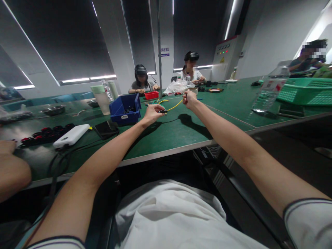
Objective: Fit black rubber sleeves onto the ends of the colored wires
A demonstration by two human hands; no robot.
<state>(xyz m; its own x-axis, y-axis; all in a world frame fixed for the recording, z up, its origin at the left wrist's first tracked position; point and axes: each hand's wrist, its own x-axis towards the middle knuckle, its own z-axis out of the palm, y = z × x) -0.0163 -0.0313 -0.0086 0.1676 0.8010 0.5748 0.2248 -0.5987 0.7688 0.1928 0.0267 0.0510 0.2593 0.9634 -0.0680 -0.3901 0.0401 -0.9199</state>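
Observation:
My left hand (152,114) is closed around a small dark piece (163,111), whose exact kind is too small to make out. From that piece a yellow wire (175,106) runs up to the right. My right hand (190,99), fingers curled in a pinch, grips the other end of this wire. Both hands are held over the green table (168,136), a short gap apart. Behind my left hand, several thin green and yellow wires (161,101) show. A blue parts bin (125,112) with small dark pieces inside stands just left of my left hand.
A white power bank (72,135), a black phone-like slab (105,129) and a pale-lidded cup (101,100) are on the left. Ahead are a red tray (151,95) and plastic bags (178,87). A water bottle (269,90) and green basket (306,93) stand right. Other people sit around.

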